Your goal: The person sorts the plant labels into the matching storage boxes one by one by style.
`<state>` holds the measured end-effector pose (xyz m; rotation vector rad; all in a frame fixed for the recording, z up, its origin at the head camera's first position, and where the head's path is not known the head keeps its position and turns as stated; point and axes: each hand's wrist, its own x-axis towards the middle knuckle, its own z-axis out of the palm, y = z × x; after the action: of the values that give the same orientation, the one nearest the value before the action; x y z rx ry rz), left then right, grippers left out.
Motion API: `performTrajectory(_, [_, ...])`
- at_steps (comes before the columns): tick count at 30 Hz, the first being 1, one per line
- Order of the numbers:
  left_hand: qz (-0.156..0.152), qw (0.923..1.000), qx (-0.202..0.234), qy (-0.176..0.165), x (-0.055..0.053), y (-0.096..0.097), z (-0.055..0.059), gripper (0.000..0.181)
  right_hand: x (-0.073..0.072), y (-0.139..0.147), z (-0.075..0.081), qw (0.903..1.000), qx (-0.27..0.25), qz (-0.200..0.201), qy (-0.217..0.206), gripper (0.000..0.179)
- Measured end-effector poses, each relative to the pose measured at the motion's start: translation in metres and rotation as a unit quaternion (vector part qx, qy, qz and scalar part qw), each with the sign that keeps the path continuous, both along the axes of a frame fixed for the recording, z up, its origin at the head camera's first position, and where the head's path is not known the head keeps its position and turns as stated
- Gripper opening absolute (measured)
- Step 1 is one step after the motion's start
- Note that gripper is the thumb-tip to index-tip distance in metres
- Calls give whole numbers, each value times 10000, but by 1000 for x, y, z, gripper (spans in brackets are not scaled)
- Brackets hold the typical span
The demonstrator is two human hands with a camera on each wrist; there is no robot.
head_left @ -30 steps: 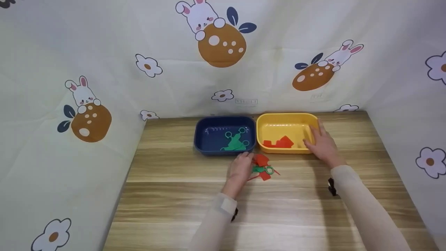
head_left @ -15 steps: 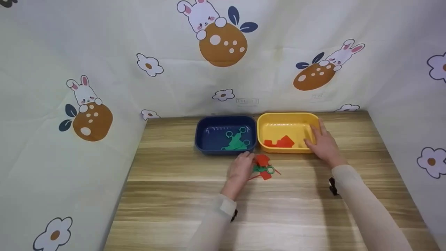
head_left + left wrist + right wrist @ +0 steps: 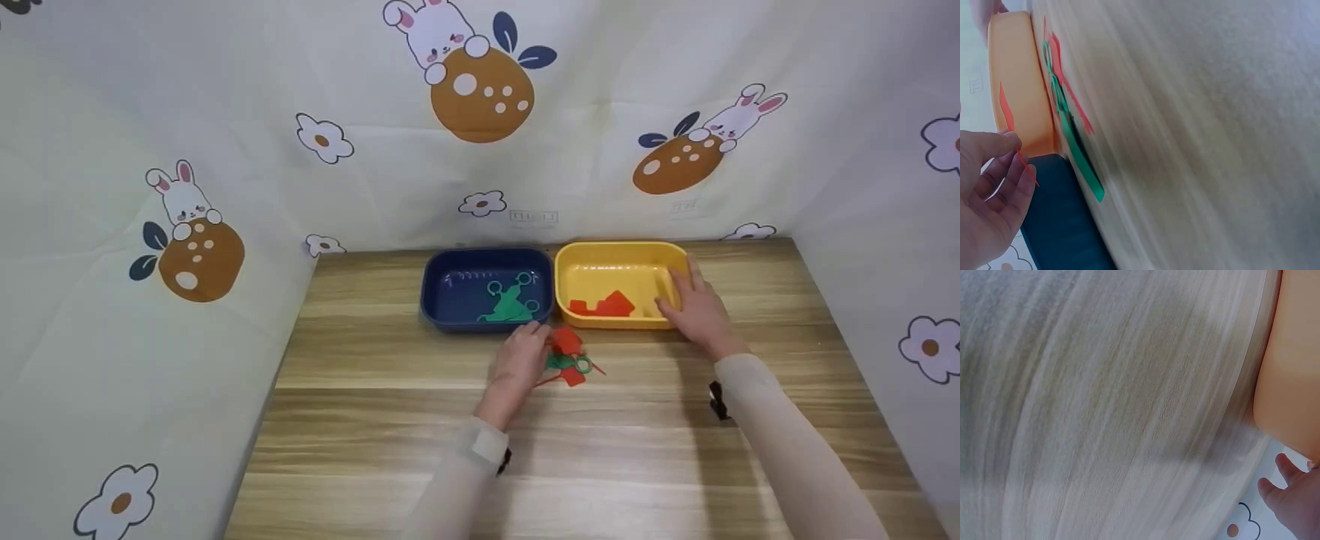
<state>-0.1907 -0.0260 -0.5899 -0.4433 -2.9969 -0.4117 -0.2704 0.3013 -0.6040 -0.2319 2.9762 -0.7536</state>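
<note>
My left hand (image 3: 520, 358) pinches a flat red piece with a thin stem (image 3: 1006, 108) between thumb and fingertips, just above the table by the boxes' front walls. Beneath it lie a flat green piece with ring-shaped loops (image 3: 1081, 157) and another red thin-stemmed piece (image 3: 1057, 59), overlapping. My right hand (image 3: 701, 315) holds the right rim of the yellow box (image 3: 622, 323), thumb inside and fingers over the outer side. Several red pieces (image 3: 615, 305) lie in that box. In the dark blue box (image 3: 450, 328) to its left is a heap of green ringed pieces (image 3: 510, 307).
The two boxes stand side by side at the back of the wood-grain table (image 3: 600, 465). Behind them hangs a pale cloth (image 3: 570, 165) printed with rabbits and flowers, which also encloses the left and right sides.
My left hand has risen slightly, and the pinched red piece has come up a little with it. The right hand stays on the yellow box's rim.
</note>
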Motion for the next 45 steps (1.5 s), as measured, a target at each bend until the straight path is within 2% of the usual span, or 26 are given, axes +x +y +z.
performTrajectory(11, [-1,9994,155,313,1,1,5,13,0,-1,0,9999,-12,-5,110,74])
performTrajectory(18, [54,9993,225,292,0,1,9,12,-1,0,-2,9999,-45,-22,100,74])
performTrajectory(24, [-26,9988,290,384,-1,1,14,11,-1,1,-1,10000,1,-32,-63,76])
performTrajectory(29, [-34,9990,333,303,-3,1,17,11,-1,0,0,9999,18,-39,-107,77])
performTrajectory(38, [-128,9976,343,586,-9,3,21,9,0,0,0,10000,-40,-14,-45,76])
performTrajectory(45, [-157,9973,253,666,-13,5,27,10,0,0,-1,9997,-68,19,213,73])
